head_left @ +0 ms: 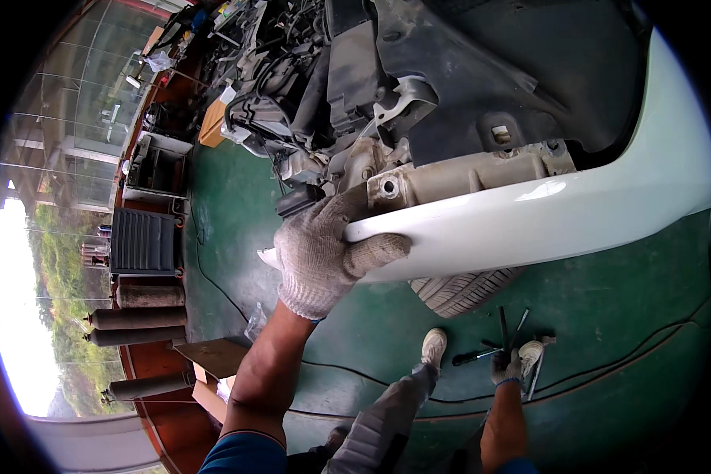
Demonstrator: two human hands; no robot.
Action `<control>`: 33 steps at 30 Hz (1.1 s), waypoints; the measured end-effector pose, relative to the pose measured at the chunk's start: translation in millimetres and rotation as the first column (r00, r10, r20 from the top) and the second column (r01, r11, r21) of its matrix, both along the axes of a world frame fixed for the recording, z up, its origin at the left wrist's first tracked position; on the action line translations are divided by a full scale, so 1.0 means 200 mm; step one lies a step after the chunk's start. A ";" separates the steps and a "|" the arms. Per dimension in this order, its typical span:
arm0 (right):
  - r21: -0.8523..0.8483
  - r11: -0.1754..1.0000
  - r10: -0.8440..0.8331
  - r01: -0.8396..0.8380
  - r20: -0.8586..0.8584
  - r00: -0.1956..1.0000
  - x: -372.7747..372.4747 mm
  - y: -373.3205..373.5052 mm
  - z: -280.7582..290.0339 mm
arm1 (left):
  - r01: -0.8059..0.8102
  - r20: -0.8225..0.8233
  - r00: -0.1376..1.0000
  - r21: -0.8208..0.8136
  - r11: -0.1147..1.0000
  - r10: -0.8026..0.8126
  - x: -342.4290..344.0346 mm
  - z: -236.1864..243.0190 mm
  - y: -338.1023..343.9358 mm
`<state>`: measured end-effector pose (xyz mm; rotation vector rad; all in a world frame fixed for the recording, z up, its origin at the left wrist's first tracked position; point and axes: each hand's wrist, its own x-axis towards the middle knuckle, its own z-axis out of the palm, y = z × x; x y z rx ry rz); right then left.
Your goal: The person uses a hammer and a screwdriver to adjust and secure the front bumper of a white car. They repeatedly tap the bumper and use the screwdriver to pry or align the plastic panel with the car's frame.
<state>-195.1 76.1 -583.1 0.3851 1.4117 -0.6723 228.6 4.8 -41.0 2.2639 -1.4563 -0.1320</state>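
My left hand (pixel 316 257), in a pale knit work glove, grips the front end of a white car fender (pixel 529 225). The thumb lies along its smooth outer face, and the other fingers go over the upper edge, partly hidden. Lower right, my gloved right hand (pixel 507 368) is down by the floor beside my shoe (pixel 531 353). Its small fingers look closed at the lower end of a dark rod-shaped tool (pixel 503 325). Around it lie a black-handled tool (pixel 474 357) and a thin silver tool (pixel 522 319).
Above the fender is the exposed engine bay (pixel 292 87) with a black liner (pixel 482 79). A tire (pixel 466 291) shows beneath. A dark cable (pixel 347 370) crosses the green floor (pixel 229 189). Along the left stand gas cylinders (pixel 138 317), a grey tool cabinet (pixel 142 241) and an open cardboard box (pixel 209 395).
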 end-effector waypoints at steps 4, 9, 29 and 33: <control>-0.162 0.897 0.383 -0.410 -0.175 0.907 0.10 -0.16 0.22 | 0.027 -0.108 0.994 0.020 0.999 -0.024 -0.01 0.02 -0.03; -0.631 0.555 0.361 -0.542 -0.404 0.840 0.54 -0.60 1.61 | 0.069 -0.096 0.993 0.004 0.998 -0.069 0.04 0.00 -0.01; -0.385 -0.309 -0.284 -0.869 -0.835 0.471 1.08 -1.02 2.61 | 0.005 -0.140 0.990 -0.012 1.000 -0.006 0.02 -0.02 -0.02; -0.377 -0.326 -0.275 -0.867 -0.839 0.469 1.09 -1.02 2.63 | -0.010 -0.130 0.991 0.035 0.999 0.015 0.04 -0.01 0.00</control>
